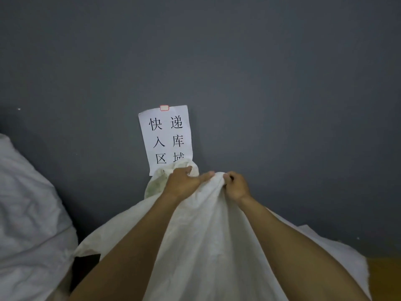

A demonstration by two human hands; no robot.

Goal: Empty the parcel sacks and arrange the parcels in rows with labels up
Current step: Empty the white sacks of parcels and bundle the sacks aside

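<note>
A white woven parcel sack point(206, 240) rises in front of me, its bunched top held up against a dark grey wall. My left hand point(184, 181) grips the gathered cloth at the top left. My right hand point(235, 184) pinches a fold of the same cloth just to its right. The two hands are almost touching. No parcels show; the sack hides whatever is inside it.
A white paper sign point(166, 135) with black characters is taped to the grey wall point(282, 83) right behind the sack top. A second full white sack point(28, 213) stands at the left. A strip of brown floor point(384, 276) shows at the lower right.
</note>
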